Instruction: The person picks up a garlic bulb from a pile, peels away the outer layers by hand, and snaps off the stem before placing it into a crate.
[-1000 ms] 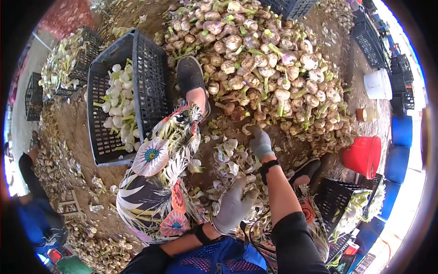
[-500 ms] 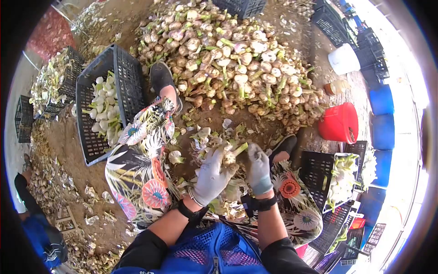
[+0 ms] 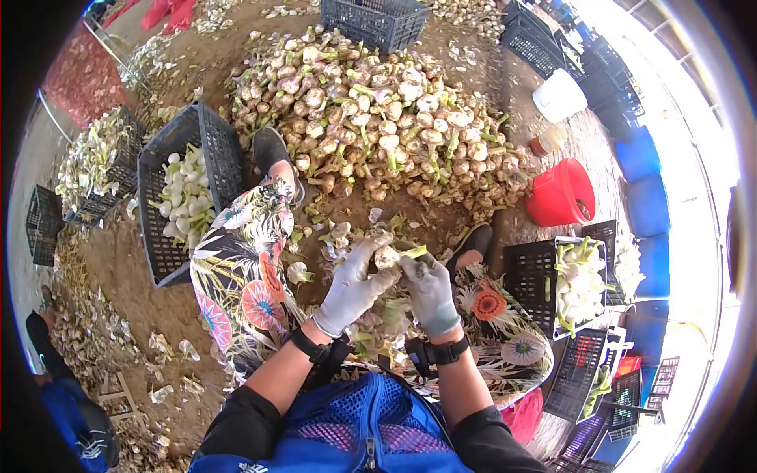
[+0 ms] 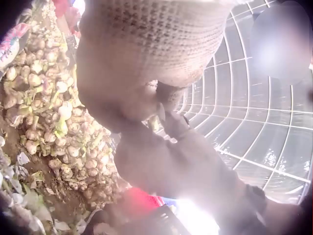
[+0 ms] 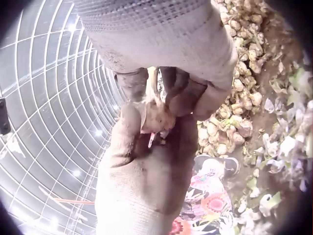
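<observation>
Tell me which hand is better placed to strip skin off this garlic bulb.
Probably the right. The left hand grips the garlic bulb itself, steadying it, while the fingers of the right hand are already at its stem, well placed to pull skin away.

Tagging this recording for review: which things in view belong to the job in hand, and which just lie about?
Seemingly part of the job:
garlic bulb, held by left hand
right hand, fingers at its stem
heap of bulbs
crate of whiter bulbs

Probably just lying about:
red bucket
white bucket
crate beyond the heap
</observation>
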Action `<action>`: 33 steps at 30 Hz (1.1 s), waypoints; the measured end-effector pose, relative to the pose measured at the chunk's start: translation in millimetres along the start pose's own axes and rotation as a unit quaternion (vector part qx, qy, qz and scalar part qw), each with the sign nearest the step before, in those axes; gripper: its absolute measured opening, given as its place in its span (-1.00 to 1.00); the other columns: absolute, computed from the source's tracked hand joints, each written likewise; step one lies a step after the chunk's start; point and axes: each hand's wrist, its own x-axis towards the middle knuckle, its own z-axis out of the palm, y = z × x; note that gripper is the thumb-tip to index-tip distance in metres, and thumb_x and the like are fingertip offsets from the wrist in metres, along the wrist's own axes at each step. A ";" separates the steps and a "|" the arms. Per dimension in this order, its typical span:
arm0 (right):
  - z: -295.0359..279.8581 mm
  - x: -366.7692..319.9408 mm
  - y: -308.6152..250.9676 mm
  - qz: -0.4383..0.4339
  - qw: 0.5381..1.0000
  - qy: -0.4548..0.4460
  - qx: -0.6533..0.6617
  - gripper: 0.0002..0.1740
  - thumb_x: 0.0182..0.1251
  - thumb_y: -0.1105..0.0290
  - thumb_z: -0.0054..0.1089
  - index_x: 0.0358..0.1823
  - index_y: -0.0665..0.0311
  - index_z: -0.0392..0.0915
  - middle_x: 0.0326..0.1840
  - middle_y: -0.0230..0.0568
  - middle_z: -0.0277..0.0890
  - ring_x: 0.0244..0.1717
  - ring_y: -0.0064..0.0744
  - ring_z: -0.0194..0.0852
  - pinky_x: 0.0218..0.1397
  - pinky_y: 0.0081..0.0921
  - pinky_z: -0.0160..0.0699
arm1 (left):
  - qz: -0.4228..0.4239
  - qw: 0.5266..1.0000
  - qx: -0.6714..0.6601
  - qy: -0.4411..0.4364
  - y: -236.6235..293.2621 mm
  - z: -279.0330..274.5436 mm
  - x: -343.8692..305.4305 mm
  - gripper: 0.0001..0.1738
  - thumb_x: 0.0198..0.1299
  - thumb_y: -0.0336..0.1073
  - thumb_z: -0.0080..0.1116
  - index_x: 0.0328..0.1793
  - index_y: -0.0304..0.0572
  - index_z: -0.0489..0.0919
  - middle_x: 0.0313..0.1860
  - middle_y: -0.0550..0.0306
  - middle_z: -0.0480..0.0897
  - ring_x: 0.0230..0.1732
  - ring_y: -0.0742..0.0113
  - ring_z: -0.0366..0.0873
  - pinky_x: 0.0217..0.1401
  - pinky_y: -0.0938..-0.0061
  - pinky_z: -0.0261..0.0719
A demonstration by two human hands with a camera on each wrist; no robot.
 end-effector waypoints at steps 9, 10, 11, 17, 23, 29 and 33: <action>8.5 -15.7 -36.0 -0.189 0.908 -0.121 -0.354 -0.37 -0.05 0.89 -0.08 0.04 0.31 0.69 -0.15 -0.24 0.67 -0.05 -0.43 0.66 0.10 -0.52 0.59 | -0.191 0.946 -0.261 -0.019 9.9 -16.0 -9.9 -0.55 0.53 -0.01 -0.07 0.28 -0.17 0.49 -0.10 0.20 0.64 -0.20 0.41 0.61 -0.25 0.54 0.58; 8.9 -14.5 -35.1 -0.221 0.897 -0.122 -0.364 -0.35 -0.20 0.82 -0.07 -0.04 0.22 0.73 -0.20 -0.21 0.62 -0.12 -0.28 0.66 -0.01 -0.46 0.58 | -0.257 0.927 -0.269 -0.037 10.4 -20.5 -12.2 -0.54 0.54 0.01 -0.11 0.28 -0.16 0.50 -0.11 0.19 0.65 -0.22 0.39 0.63 -0.29 0.52 0.59; 9.6 -14.5 -35.1 -0.220 0.898 -0.121 -0.362 -0.35 -0.20 0.82 -0.07 -0.04 0.22 0.73 -0.20 -0.21 0.62 -0.12 -0.28 0.66 -0.01 -0.46 0.58 | -0.321 0.904 -0.277 -0.055 11.3 -22.7 -12.7 -0.53 0.55 0.03 -0.15 0.27 -0.16 0.51 -0.11 0.18 0.66 -0.24 0.37 0.65 -0.32 0.51 0.61; 5.5 -22.6 -21.3 -0.444 0.709 0.002 -0.548 -0.49 -0.27 0.58 0.03 -0.16 0.16 0.69 -0.23 -0.22 0.57 -0.17 -0.04 0.53 -0.13 -0.21 0.50 | -0.300 0.936 -0.150 -0.107 1.9 -17.3 -5.2 -0.48 0.53 0.08 -0.15 0.32 -0.12 0.51 -0.08 0.16 0.68 -0.20 0.36 0.68 -0.29 0.51 0.67; -34.5 -25.9 -8.8 -0.182 0.929 -0.004 -0.321 -0.46 0.15 0.69 0.20 0.24 0.40 0.55 0.36 -0.21 0.37 0.29 -0.39 0.44 0.30 -0.49 0.44 | -0.247 0.912 -0.298 -0.136 -11.0 0.6 -20.2 -0.44 0.50 0.11 -0.05 0.33 -0.20 0.50 -0.03 0.10 0.67 -0.13 0.34 0.65 -0.09 0.47 0.65; -41.1 -36.3 11.9 -0.150 0.969 -0.054 -0.191 -0.71 0.37 0.60 0.17 0.10 0.48 0.59 0.14 -0.20 0.52 0.19 -0.41 0.51 0.26 -0.47 0.48 | -0.198 0.963 -0.180 -0.012 -11.2 25.8 -11.5 -0.60 0.53 -0.06 -0.03 0.06 -0.30 0.57 -0.20 0.17 0.64 -0.22 0.47 0.56 -0.19 0.51 0.57; -56.3 -29.0 12.6 -0.117 0.991 0.065 -0.028 -0.80 0.50 0.42 0.14 -0.04 0.40 0.62 -0.22 -0.29 0.62 -0.24 -0.45 0.61 -0.11 -0.50 0.66 | -0.103 0.987 0.092 0.077 5.4 25.4 -7.9 -0.89 0.40 -0.41 0.14 -0.17 -0.28 0.64 -0.42 0.32 0.64 -0.36 0.63 0.48 -0.29 0.59 0.51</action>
